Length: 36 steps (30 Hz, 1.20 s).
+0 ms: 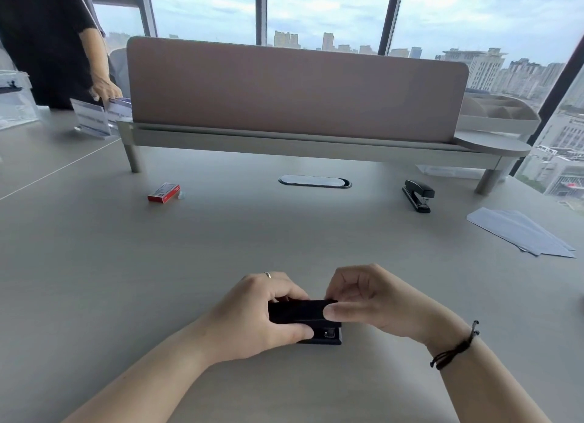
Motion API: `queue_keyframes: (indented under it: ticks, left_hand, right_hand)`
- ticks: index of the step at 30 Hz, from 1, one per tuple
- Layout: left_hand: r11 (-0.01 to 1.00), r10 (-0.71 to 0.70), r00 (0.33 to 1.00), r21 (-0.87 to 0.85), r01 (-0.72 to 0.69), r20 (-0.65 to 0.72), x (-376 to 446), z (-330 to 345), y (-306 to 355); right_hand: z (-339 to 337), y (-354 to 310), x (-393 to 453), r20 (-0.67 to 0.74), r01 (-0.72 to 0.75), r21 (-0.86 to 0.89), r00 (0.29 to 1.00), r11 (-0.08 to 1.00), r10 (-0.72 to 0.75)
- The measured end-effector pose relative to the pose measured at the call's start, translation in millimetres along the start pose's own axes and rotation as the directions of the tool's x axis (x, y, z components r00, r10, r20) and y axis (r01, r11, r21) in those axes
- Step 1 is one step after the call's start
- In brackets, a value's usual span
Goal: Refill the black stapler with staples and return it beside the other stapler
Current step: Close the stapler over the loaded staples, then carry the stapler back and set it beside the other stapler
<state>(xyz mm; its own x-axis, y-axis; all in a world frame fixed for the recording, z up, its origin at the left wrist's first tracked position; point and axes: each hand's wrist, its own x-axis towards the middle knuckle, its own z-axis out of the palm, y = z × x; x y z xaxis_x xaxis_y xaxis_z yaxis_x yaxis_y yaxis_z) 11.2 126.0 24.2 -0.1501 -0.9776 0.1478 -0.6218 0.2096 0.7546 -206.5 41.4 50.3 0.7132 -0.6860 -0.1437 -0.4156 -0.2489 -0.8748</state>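
Note:
The black stapler point(300, 313) lies sideways near the table's front edge, its head pointing right. My left hand point(256, 315) wraps its rear half, thumb below and fingers over the top. My right hand point(366, 299) pinches the top cover at the front end between thumb and fingers. The other stapler point(417, 195), also black, stands far right near the shelf leg. A red staple box point(163, 192) lies far left on the table, with a small pale piece just to its right.
A raised shelf with a pink divider panel point(297, 91) crosses the back of the table point(221, 249). White paper sheets point(521, 231) lie at the right. A cable grommet point(314, 181) is set in the middle. Another person point(47, 43) stands at the back left by acrylic signs.

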Motion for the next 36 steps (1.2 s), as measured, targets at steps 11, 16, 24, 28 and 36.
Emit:
queue_keyframes:
  ticks: [11,16,24,28,36]
  left_hand:
    - [0.998,0.04,0.999,0.043,-0.039,-0.006,-0.2,-12.6,-3.9]
    - [0.987,0.025,0.986,0.16,0.002,-0.165,0.2,-25.6,-13.5]
    - [0.99,0.066,0.983,0.131,-0.044,-0.172,0.3,-14.9,-23.0]
    - [0.993,0.051,0.996,0.109,-0.043,-0.07,-1.5,-10.5,-19.5]
    - [0.99,0.033,0.999,0.139,-0.031,-0.013,4.3,-0.6,-18.3]
  right_hand:
    - [3.1,-2.4,-3.8,0.139,0.005,-0.185,0.99,0.983,0.021]
    - [12.0,-0.7,-1.9,0.101,0.029,-0.276,0.995,0.961,-0.002]
    - [18.8,1.2,1.8,0.008,0.012,-0.131,1.0,0.991,-0.011]
    - [21.7,3.5,1.1,-0.035,0.041,-0.123,0.998,0.992,-0.045]
    - [31.1,11.3,-4.8,-0.154,0.071,-0.313,0.98,0.947,-0.125]
